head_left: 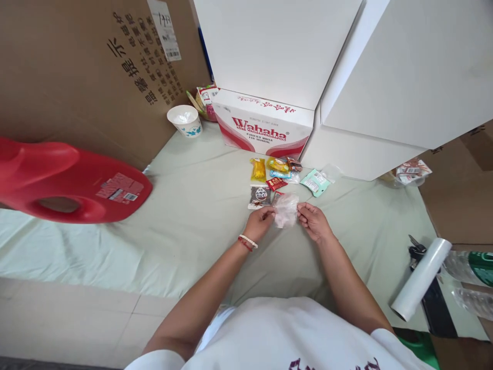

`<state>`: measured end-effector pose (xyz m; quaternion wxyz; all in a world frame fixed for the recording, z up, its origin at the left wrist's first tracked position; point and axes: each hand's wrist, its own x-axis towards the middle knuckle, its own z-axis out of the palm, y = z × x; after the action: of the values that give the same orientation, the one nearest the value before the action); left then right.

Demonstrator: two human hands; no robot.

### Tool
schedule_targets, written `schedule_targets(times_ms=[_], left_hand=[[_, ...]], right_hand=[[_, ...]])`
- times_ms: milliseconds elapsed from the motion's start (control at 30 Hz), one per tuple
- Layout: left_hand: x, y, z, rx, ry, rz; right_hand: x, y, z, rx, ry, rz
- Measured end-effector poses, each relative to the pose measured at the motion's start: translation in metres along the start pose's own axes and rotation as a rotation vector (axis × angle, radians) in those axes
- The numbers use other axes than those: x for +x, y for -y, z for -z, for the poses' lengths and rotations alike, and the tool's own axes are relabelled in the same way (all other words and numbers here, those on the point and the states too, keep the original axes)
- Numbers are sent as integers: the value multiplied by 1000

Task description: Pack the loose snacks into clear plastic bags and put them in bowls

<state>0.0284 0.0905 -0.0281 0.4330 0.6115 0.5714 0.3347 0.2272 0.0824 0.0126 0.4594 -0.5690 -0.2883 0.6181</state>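
Note:
Between my hands is a crumpled, see-through plastic bag, pinched at both sides. My left hand, with bead bracelets at the wrist, grips its left edge. On the other edge, the fingers of my right hand are closed. Just beyond lie small snack packets: a black-and-white packet by my left fingers, a red packet, a yellow packet, a second yellow packet, a blue-and-white packet and a dark brown packet. A mint-green pouch lies farther right.
A Wahaha carton and large white boxes stand behind. Leftward are a paper cup and a large red jug. At right lie a plastic film roll, keys, clear bottles and a bowl of packets.

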Motion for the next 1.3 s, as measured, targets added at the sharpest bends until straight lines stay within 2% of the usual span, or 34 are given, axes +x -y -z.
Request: schedule_targets(times_ms=[67,133,167,267,367,600,700,767,833,967,1033,1067,1100,1167,1300], left_hand=[[-17,-4,0,-51,-136,15],[-33,-13,-5,-154,-191,6],[-39,-19,-9,-225,-159,-3],[-49,-33,-22,-461,55,3],[-47,-35,-27,-702,91,125],[-50,-17,-3,-1057,18,400],[-54,-13,5,-1283,-31,499],[-56,-11,8,-1320,-48,496],[-58,-11,9,-1260,-55,435],[-62,-14,6,-953,-101,212],[-65,-19,4,-822,-81,111],[-66,-21,4,-791,-60,73],[-66,-24,4,-789,-41,50],[-67,-30,7,-869,-40,68],[-67,-34,18,-1125,-107,307]], right_hand=[[-17,-6,1,28,4,20],[-32,-13,-1,-9,7,53],[-38,-16,-2,-41,25,69],[-52,-23,-3,-138,108,115],[-59,-22,2,-183,81,149],[-67,-15,32,-63,-123,86],[-75,-22,45,-242,-47,-7],[-86,-23,51,-460,48,8],[-99,-16,53,-632,41,150],[-110,16,37,-787,-201,639],[-99,29,23,-880,-186,814],[-91,32,16,-917,-132,840],[-83,32,10,-931,-59,822],[-68,27,1,-889,84,690],[-66,5,-3,-798,206,446]])
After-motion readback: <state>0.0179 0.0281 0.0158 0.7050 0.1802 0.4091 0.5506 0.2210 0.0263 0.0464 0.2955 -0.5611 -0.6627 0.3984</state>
